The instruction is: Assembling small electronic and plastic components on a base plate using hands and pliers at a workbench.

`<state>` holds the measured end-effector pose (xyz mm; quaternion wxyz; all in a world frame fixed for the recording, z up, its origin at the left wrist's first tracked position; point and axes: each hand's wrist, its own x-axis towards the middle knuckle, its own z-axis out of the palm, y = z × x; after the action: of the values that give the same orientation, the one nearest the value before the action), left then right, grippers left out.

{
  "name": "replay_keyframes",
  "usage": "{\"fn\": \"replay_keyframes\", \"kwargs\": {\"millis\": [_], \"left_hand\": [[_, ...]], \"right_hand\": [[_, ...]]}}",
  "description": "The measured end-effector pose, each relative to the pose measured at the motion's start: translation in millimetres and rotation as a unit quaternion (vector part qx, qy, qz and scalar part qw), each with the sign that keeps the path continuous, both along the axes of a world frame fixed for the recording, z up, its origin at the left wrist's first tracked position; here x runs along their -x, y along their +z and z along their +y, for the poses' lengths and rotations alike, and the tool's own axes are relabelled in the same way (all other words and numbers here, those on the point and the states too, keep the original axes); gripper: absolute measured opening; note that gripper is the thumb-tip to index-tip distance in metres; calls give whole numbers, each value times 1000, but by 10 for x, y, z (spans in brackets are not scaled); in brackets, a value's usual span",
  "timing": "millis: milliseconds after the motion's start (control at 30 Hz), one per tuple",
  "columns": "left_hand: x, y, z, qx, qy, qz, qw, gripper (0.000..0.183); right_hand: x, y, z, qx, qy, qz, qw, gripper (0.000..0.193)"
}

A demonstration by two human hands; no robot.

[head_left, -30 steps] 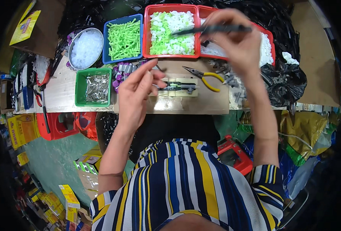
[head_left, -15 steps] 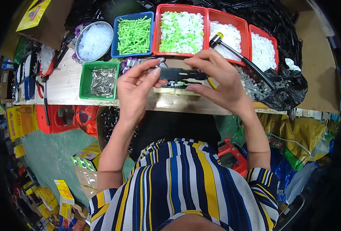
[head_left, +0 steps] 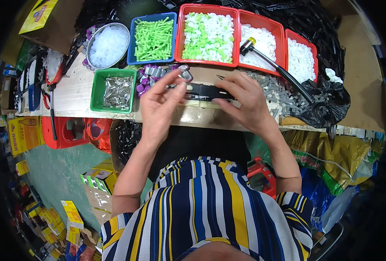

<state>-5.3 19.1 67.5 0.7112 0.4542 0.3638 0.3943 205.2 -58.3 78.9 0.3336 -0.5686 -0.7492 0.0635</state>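
- Wrapping the fingers of the right hand (head_left: 251,104) around the right part of a black strip (head_left: 204,90), thumb along the near edge and forefinger over the far one, leaving no more gap than the strip fills.
- Resting the left hand (head_left: 160,104) at the strip's left end, thumb against it and forefinger a little apart; not showing whether really pinching or merely steadying.
- Lying crosswise between both hands, just over a cream block (head_left: 199,104) near the front of the desk (head_left: 71,95); hiding whether touching it.
- Looking like thin moulded plastic, so probably weighing little and bending only slightly along its length.
- Shining faintly, so perhaps sliding a bit under dry skin; likely withstanding a firm squeeze, but risking a crack near its narrow slot if twisted.
- Favouring a light hold at both ends and along the long edges, leaving the broad face free.
- Sitting beyond, near the left hand: purple-and-grey pieces (head_left: 151,74) and a green box (head_left: 114,110) of silvery pins.
- Standing farther back: a blue tray (head_left: 151,62) of green sticks and a red tray (head_left: 207,63) of green and white bits.
- Leaning at the right: a hammer (head_left: 284,76), its handle end meeting a black bag (head_left: 330,104).
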Motion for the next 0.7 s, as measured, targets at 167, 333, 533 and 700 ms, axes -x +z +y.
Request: {"fn": "replay_keyframes", "kwargs": {"millis": [167, 333, 533, 700], "left_hand": [[274, -73, 128, -95, 100, 84, 987, 31], [366, -121, 98, -127, 101, 91, 982, 26], [327, -119, 45, -146, 88, 91, 981, 27], [386, -213, 55, -161, 74, 106, 978, 26]], "right_hand": [[-32, -173, -28, 68, -9, 24, 997, 31], [51, -195, 37, 71, 7, 21, 997, 31], [92, -192, 89, 83, 19, -3, 996, 31], [119, -219, 119, 93, 20, -19, 995, 30]]}}
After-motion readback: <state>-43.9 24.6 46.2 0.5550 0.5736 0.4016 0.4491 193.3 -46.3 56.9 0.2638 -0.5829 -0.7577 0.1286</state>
